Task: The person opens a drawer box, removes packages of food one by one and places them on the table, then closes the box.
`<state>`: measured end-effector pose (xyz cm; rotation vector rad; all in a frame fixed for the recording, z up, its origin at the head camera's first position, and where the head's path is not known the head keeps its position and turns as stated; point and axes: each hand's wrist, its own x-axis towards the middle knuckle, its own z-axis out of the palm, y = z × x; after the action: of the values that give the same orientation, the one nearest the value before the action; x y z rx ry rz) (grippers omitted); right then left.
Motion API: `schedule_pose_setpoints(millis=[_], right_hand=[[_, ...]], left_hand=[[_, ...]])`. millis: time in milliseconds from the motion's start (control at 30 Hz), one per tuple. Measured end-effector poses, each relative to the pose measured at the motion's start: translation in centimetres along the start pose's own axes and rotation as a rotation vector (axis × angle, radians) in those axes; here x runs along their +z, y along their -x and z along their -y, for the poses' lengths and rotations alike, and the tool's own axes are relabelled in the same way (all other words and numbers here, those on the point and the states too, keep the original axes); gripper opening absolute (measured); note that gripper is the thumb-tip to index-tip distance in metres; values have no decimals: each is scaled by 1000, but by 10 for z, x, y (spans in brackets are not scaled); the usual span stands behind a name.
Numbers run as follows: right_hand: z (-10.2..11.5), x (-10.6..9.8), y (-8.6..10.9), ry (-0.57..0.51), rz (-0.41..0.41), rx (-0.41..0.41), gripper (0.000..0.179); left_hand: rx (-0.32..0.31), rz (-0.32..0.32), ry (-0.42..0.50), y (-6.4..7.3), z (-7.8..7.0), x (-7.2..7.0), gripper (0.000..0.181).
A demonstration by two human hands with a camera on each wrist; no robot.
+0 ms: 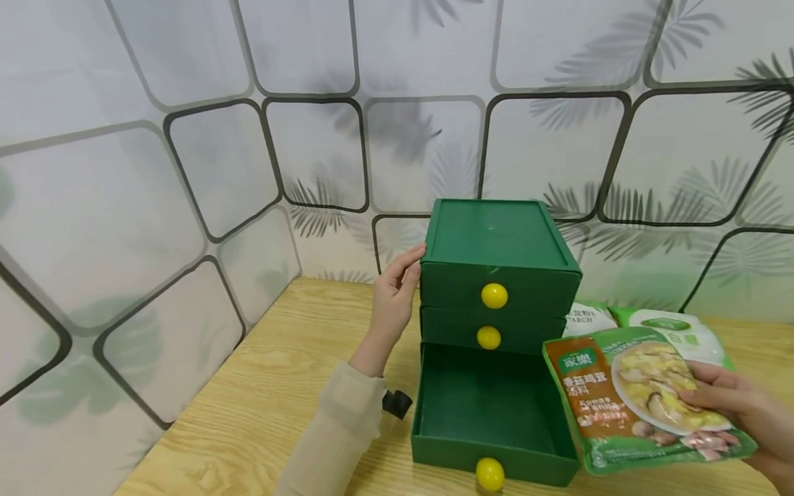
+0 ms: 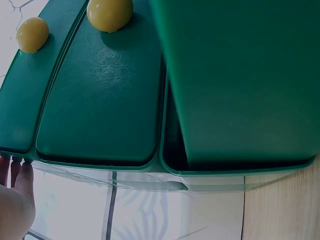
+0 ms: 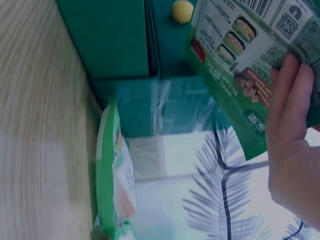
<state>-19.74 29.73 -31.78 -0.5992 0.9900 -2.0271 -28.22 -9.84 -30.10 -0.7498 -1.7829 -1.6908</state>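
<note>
A green drawer cabinet (image 1: 496, 238) with yellow round knobs stands on the table. Its bottom drawer (image 1: 490, 399) is pulled out and looks bare inside; the two upper drawers are closed. My left hand (image 1: 393, 303) rests against the cabinet's upper left side, its fingertips touching the edge, also visible in the left wrist view. At the right, my right hand (image 1: 732, 406) pinches a soup mix packet (image 1: 595, 406), thumb on the front and fingers on the printed back. The packet hangs tilted beside the open drawer's right edge, above the table.
Behind the soup packet, a green-and-white bag (image 1: 701, 337) and a white starch bag (image 1: 586, 318) lie right of the cabinet. A patterned wall covering (image 1: 428, 151) closes off the back and left. Wooden table surface (image 1: 242, 413) extends left of the cabinet.
</note>
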Motion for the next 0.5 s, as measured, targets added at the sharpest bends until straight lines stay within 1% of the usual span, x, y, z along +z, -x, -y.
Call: schedule_pose_setpoints(millis=[67,200,267,367,433,500], right_hand=[[2,-3,3,-18,40,9,60],[5,-10,9,-40,147,-11,61],[6,-13,11,-65,179,-16,59],[7,-17,15,-107,207,-16,56],[7,-19,15,-104,226,-14,54],[6,-20,14,-66,248,-21,55]], left_hand=[[-9,-1,4,0,-6,1,29],[-24,-4,1,1,-21,2,28],[-29,-6,-8,1,-27,2,28],[-33,-7,-8,2,-28,2,28],[-29,-9,-12,2,-27,2,28],[-25,-9,-7,2,-22,2,28]])
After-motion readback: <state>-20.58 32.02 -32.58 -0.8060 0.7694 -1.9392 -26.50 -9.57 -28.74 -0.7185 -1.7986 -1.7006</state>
